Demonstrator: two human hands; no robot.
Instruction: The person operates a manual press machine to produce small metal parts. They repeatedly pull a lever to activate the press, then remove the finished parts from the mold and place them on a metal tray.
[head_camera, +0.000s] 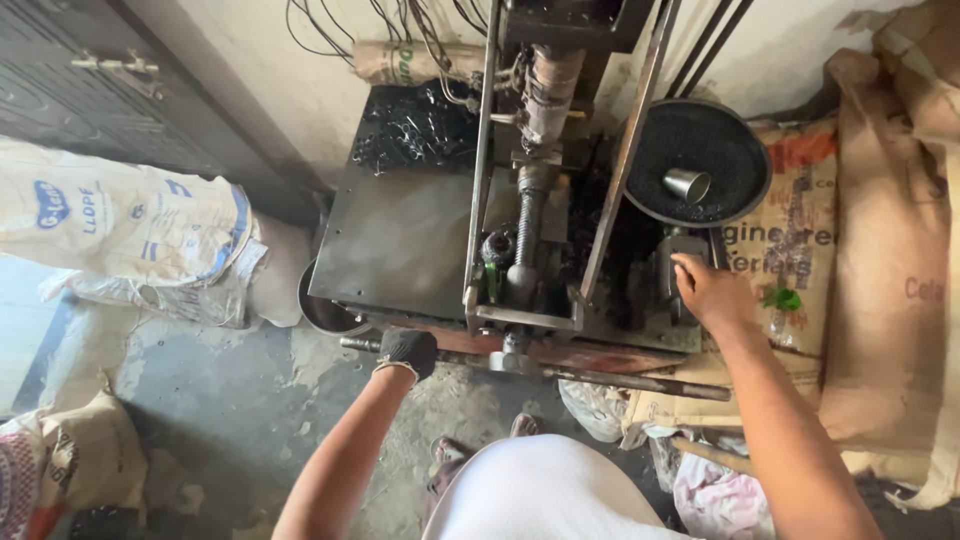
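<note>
View from above of a person at a grimy hand-operated press machine (525, 250). The left hand (407, 352), in a dark glove, has its fingers wrapped tight around a long metal lever bar (600, 378) running across the machine's front. The bare right hand (708, 290) rests on a dark part at the machine's right side, fingers curled; whether they grip is unclear. Just above it, a round black tray (735, 195) holds dark granules and a small metal cup (688, 184). Filled sacks (120, 225) lie around
</note>
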